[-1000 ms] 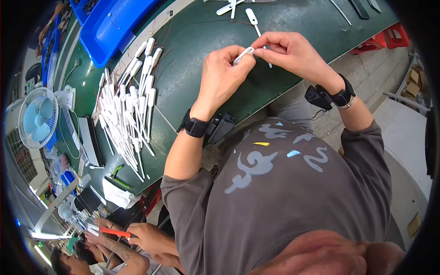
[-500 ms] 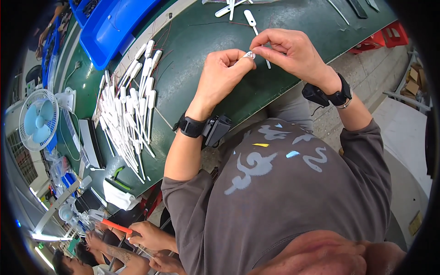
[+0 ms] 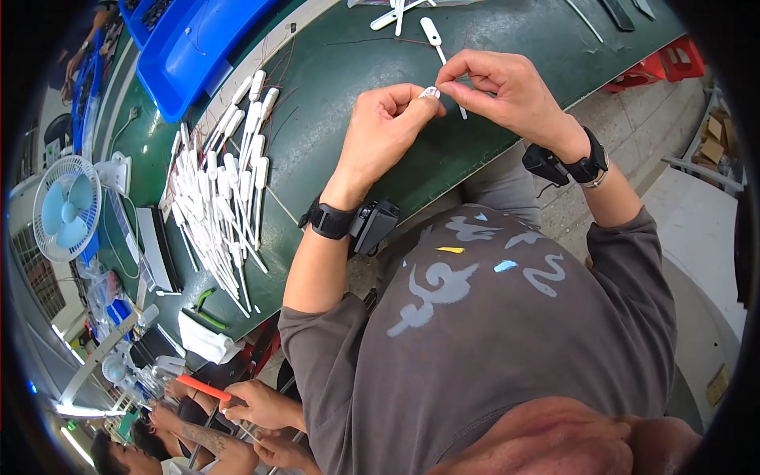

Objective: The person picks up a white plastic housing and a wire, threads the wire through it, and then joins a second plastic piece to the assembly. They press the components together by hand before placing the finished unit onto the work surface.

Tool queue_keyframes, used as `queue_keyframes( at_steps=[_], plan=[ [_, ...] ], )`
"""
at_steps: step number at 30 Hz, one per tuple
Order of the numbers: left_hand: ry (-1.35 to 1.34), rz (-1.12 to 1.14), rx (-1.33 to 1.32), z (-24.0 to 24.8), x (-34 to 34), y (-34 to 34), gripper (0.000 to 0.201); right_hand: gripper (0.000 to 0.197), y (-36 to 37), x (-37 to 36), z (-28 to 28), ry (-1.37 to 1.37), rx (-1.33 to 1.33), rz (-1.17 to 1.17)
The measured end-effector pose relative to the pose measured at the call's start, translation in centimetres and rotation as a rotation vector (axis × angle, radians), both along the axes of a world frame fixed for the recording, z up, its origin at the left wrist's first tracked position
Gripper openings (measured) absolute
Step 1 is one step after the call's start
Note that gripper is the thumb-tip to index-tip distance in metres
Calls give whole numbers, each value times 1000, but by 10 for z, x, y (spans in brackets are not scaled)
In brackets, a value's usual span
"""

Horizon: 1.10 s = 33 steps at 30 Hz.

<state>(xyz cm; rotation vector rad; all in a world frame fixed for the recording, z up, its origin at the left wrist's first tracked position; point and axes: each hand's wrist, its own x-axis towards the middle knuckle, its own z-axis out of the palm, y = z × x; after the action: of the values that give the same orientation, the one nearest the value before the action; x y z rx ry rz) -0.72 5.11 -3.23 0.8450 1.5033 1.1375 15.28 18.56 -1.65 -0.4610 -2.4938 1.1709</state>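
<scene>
Over the dark green table, my left hand pinches a small white plastic piece between thumb and fingers. My right hand is closed just beside it, thumb and fingertip pressed together at the piece's edge; whatever lies between those fingertips is too small to make out. A white stick with a wide, holed head lies on the table behind my right hand, which covers part of its shaft. To the left spreads a large pile of white sticks, with thin red and dark wires trailing from some.
A blue tray stands at the far left. Nearer are green-handled pliers, a white cloth and a fan. More white sticks lie at the far edge. Red stools stand right. Co-workers sit lower left, one holding an orange-handled tool.
My right fingertips have shifted slightly at the white piece, and the piece has turned a little in my left fingers. At lower left, the co-worker's orange-handled tool has changed its angle.
</scene>
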Motion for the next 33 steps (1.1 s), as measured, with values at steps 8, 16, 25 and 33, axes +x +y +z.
queue_keyframes(
  at_steps=[8,16,25,33],
  plan=[
    [40,5,29,-2,-1,-1,27,10,0,1,1,-76,-219,1],
    [217,27,46,1,1,-1,26,12,2,-4,-1,-101,-545,34],
    [353,-133,-20,4,5,6,25,10,3,12,-13,-109,-506,57],
    [647,27,177,29,-21,49,24,9,21,57,-14,-47,-697,-65]
  ],
)
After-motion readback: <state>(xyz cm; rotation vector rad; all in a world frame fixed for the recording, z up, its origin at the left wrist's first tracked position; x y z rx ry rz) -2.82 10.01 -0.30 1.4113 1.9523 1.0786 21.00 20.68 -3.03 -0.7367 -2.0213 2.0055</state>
